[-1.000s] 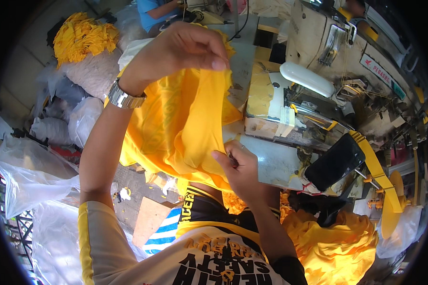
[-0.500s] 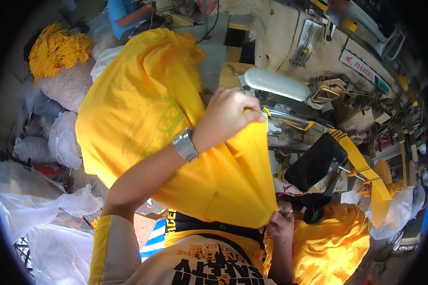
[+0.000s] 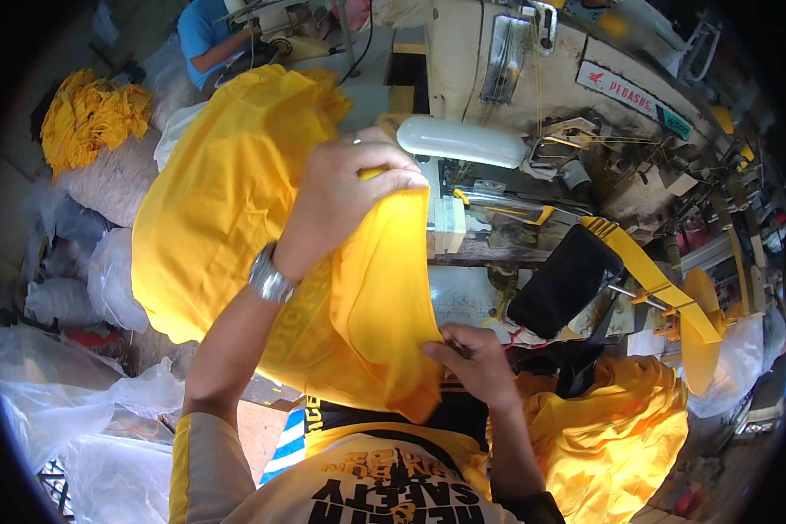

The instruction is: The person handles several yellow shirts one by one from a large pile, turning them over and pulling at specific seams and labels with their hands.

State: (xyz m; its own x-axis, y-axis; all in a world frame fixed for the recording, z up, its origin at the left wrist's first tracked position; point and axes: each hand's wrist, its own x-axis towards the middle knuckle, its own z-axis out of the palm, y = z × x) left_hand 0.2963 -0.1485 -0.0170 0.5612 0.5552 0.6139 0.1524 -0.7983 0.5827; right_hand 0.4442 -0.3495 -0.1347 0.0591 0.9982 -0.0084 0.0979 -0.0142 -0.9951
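Note:
A large piece of yellow fabric (image 3: 384, 297), with a faint printed emblem, is spread between my hands and over the work surface. My left hand (image 3: 349, 188), wearing a metal watch (image 3: 271, 275) at the wrist, pinches its upper edge between thumb and fingers. Lower down, my right hand (image 3: 479, 362) has its thumb and fingers closed on the right edge. The cloth hangs taut between the two grips, with a loose fold below the right one. Just right of my left hand is the sewing machine's needle area (image 3: 489, 196).
A beige industrial sewing machine (image 3: 576, 79) with a white lamp (image 3: 463, 142) fills the upper right. A black phone (image 3: 566, 281) and a yellow tape reel (image 3: 700, 332) are nearby. More yellow fabric (image 3: 611, 445) lies lower right. Plastic bags (image 3: 105, 472) lie left; a co-worker (image 3: 205, 39) sits beyond.
Both hands have moved left with the fabric, away from the machine's needle area. My right hand has also come up along the cloth's edge, and the lower corner now hangs loose.

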